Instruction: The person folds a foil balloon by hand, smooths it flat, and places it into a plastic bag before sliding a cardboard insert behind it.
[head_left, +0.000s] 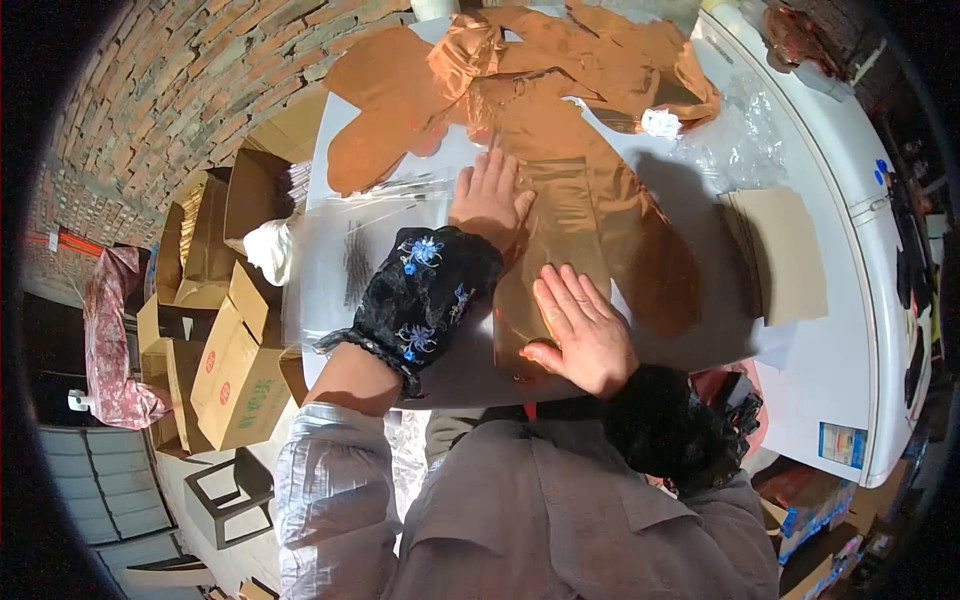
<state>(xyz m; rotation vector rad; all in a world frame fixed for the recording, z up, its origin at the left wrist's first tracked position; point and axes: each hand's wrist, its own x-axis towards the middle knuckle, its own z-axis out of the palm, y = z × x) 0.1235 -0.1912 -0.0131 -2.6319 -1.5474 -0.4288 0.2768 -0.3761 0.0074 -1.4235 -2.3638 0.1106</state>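
Both hands rest palm down on a white table (800, 370). My left hand (487, 195), fingers spread, lies at the left edge of a shiny orange-brown film sheet (560, 190). My right hand (582, 330) presses flat on the lower part of the film, its thumb out to the left. Under and around the hands the film is smooth and partly see-through. More orange-brown pieces (385, 70) with rounded ends spread over the far side of the table. Neither hand grasps anything.
Clear plastic bags (330, 240) lie left of my left hand. At the right are a stack of brown cardboard sheets (780, 255) and crumpled clear plastic (735, 140). Open cardboard boxes (235, 385) and a dark stool (230, 495) stand on the floor at the left, by a brick wall (180, 90).
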